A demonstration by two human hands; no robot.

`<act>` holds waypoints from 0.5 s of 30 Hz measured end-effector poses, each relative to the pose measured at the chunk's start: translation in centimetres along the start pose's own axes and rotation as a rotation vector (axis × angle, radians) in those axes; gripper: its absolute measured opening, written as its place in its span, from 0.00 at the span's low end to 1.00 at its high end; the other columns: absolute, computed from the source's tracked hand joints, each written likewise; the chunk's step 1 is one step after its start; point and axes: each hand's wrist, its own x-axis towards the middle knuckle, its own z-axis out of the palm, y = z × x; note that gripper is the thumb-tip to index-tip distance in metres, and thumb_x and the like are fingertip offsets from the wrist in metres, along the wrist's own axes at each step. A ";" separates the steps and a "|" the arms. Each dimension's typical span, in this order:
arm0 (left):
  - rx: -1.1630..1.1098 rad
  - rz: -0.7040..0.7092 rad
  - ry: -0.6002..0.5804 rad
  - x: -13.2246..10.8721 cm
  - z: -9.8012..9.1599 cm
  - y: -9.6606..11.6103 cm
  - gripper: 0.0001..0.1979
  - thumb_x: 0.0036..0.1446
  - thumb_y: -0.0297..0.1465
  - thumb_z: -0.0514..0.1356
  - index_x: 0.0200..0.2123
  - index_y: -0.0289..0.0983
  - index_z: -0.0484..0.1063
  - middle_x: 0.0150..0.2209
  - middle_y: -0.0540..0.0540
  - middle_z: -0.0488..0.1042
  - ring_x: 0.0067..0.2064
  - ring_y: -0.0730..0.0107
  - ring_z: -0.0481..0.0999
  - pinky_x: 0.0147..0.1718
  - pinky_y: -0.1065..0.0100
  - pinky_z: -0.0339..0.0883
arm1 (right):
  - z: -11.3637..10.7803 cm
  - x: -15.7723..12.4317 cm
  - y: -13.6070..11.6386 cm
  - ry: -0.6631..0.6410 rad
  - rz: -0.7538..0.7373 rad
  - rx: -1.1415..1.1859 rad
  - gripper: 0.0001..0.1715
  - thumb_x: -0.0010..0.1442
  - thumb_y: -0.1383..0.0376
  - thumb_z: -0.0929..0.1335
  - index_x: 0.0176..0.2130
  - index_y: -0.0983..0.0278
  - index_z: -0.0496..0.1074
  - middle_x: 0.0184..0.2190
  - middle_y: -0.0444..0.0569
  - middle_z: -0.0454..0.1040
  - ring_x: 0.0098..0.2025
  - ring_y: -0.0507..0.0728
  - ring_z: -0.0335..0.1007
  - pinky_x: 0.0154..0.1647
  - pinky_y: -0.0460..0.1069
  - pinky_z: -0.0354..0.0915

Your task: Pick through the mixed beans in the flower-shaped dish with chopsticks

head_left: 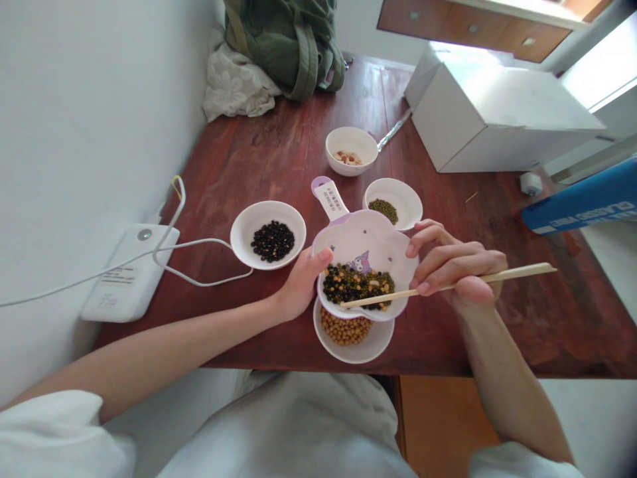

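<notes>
My left hand (302, 282) grips the left rim of a flower-shaped bowl (343, 232) with a lilac edge, a cartoon print and a short handle pointing away from me. Black beans, green mung beans and yellow pieces lie mixed (358, 285) in its near half. In my right hand (450, 262) are light wooden chopsticks (522, 271), their tips down among the beans; its fingers are by the bowl's right rim. Partly covered by this bowl is a white bowl (368, 350) of yellow soybeans (346, 330).
Left stands a white bowl of black beans (273, 241); beyond are bowls of mung beans (383, 210) and of nuts (347, 157). A white power bank (129, 272) with a cable lies by the wall. Farther back are a green bag (288, 46), a white box (497, 113) and a blue cylinder (582, 196).
</notes>
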 end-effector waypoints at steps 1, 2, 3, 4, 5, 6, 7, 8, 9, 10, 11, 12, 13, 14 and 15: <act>0.002 0.000 0.003 0.0 0.0 0.0 0.38 0.68 0.62 0.73 0.64 0.37 0.87 0.58 0.34 0.93 0.68 0.29 0.88 0.73 0.38 0.78 | 0.1 0.0 0.0 -0.004 0.004 0.008 0.34 0.81 0.39 0.71 0.31 0.50 0.92 0.20 0.43 0.84 0.35 0.63 0.87 0.64 0.66 0.77; 0.001 0.000 0.005 0.0 0.0 0.0 0.38 0.68 0.62 0.73 0.64 0.37 0.87 0.58 0.34 0.93 0.69 0.29 0.88 0.73 0.38 0.78 | 0.1 0.0 0.1 -0.008 0.009 0.013 0.34 0.81 0.39 0.71 0.31 0.50 0.92 0.20 0.43 0.84 0.34 0.63 0.87 0.64 0.67 0.78; -0.001 0.001 0.006 0.0 0.0 0.0 0.38 0.67 0.62 0.73 0.64 0.37 0.87 0.58 0.34 0.93 0.69 0.29 0.88 0.73 0.38 0.78 | 0.2 0.0 0.1 -0.009 0.013 0.014 0.34 0.81 0.39 0.71 0.31 0.50 0.92 0.20 0.43 0.84 0.34 0.63 0.86 0.63 0.67 0.78; -0.002 0.002 0.007 0.0 0.0 -0.1 0.38 0.67 0.62 0.73 0.64 0.37 0.87 0.58 0.34 0.93 0.69 0.29 0.87 0.73 0.38 0.78 | 0.3 0.0 0.1 -0.009 0.015 0.014 0.33 0.81 0.39 0.71 0.31 0.50 0.92 0.20 0.43 0.84 0.34 0.63 0.86 0.63 0.67 0.79; -0.003 0.003 0.009 0.0 0.0 -0.1 0.38 0.67 0.62 0.73 0.64 0.37 0.87 0.58 0.33 0.93 0.69 0.29 0.87 0.73 0.38 0.78 | 0.3 0.0 0.1 -0.004 0.013 0.014 0.33 0.81 0.40 0.71 0.31 0.50 0.92 0.20 0.43 0.84 0.34 0.63 0.86 0.64 0.68 0.79; -0.003 0.005 0.011 0.0 0.0 -0.1 0.38 0.67 0.62 0.74 0.64 0.37 0.88 0.58 0.33 0.93 0.69 0.29 0.87 0.73 0.38 0.78 | 0.3 -0.1 0.1 0.006 0.011 0.016 0.33 0.81 0.40 0.71 0.32 0.51 0.92 0.21 0.44 0.84 0.34 0.63 0.86 0.64 0.68 0.79; -0.003 0.005 0.014 0.0 -0.1 -0.2 0.38 0.67 0.62 0.74 0.64 0.36 0.88 0.58 0.33 0.93 0.69 0.29 0.87 0.73 0.38 0.78 | 0.2 -0.1 0.0 0.022 0.010 0.020 0.33 0.81 0.40 0.71 0.32 0.51 0.92 0.21 0.44 0.85 0.35 0.63 0.86 0.65 0.68 0.79; -0.004 0.006 0.018 0.0 -0.1 -0.2 0.38 0.67 0.62 0.74 0.64 0.36 0.88 0.58 0.33 0.93 0.69 0.28 0.87 0.73 0.38 0.78 | 0.0 -0.1 0.0 0.036 0.011 0.025 0.33 0.82 0.41 0.70 0.33 0.52 0.92 0.21 0.44 0.85 0.35 0.64 0.86 0.65 0.68 0.79; -0.005 0.004 0.018 0.0 -0.1 -0.2 0.39 0.67 0.62 0.74 0.64 0.36 0.87 0.58 0.33 0.93 0.69 0.28 0.87 0.73 0.38 0.78 | -0.1 -0.1 -0.1 0.043 0.014 0.031 0.34 0.82 0.41 0.70 0.33 0.52 0.92 0.21 0.45 0.84 0.35 0.64 0.86 0.65 0.68 0.79; -0.008 0.002 0.017 0.0 -0.1 -0.1 0.39 0.67 0.62 0.74 0.64 0.37 0.87 0.58 0.33 0.93 0.69 0.28 0.87 0.73 0.37 0.78 | -0.2 -0.1 -0.1 0.039 0.018 0.034 0.35 0.83 0.41 0.69 0.32 0.52 0.92 0.21 0.45 0.84 0.35 0.64 0.86 0.66 0.68 0.79; -0.012 0.001 0.015 0.0 0.0 -0.1 0.39 0.67 0.62 0.74 0.65 0.37 0.87 0.58 0.33 0.93 0.68 0.28 0.88 0.72 0.37 0.78 | -0.3 -0.1 -0.1 0.028 0.021 0.032 0.35 0.82 0.40 0.69 0.32 0.52 0.92 0.20 0.45 0.84 0.34 0.64 0.86 0.66 0.68 0.79; -0.014 0.001 0.010 0.0 0.0 -0.1 0.39 0.67 0.62 0.74 0.65 0.37 0.87 0.58 0.33 0.93 0.68 0.28 0.88 0.72 0.37 0.79 | -0.3 -0.1 -0.2 0.014 0.026 0.024 0.35 0.82 0.40 0.69 0.31 0.52 0.91 0.20 0.44 0.83 0.34 0.63 0.86 0.66 0.67 0.79; -0.016 0.002 0.006 0.0 0.0 0.0 0.39 0.67 0.62 0.74 0.65 0.37 0.87 0.58 0.34 0.93 0.68 0.28 0.88 0.72 0.37 0.79 | -0.3 0.0 -0.2 0.007 0.032 0.011 0.35 0.82 0.39 0.70 0.30 0.52 0.91 0.20 0.44 0.83 0.34 0.63 0.86 0.67 0.67 0.78; -0.016 0.003 0.001 0.0 0.0 0.0 0.39 0.67 0.62 0.74 0.66 0.37 0.87 0.58 0.34 0.93 0.68 0.29 0.88 0.72 0.37 0.79 | -0.3 0.0 -0.3 0.008 0.040 -0.008 0.36 0.81 0.39 0.71 0.29 0.52 0.90 0.20 0.44 0.83 0.33 0.62 0.86 0.67 0.67 0.77; -0.015 0.004 -0.004 0.0 0.0 0.0 0.39 0.67 0.62 0.74 0.65 0.37 0.86 0.58 0.34 0.93 0.68 0.29 0.88 0.72 0.37 0.79 | -0.2 0.1 -0.3 0.016 0.049 -0.027 0.36 0.81 0.38 0.71 0.28 0.52 0.90 0.19 0.43 0.83 0.33 0.62 0.86 0.67 0.66 0.76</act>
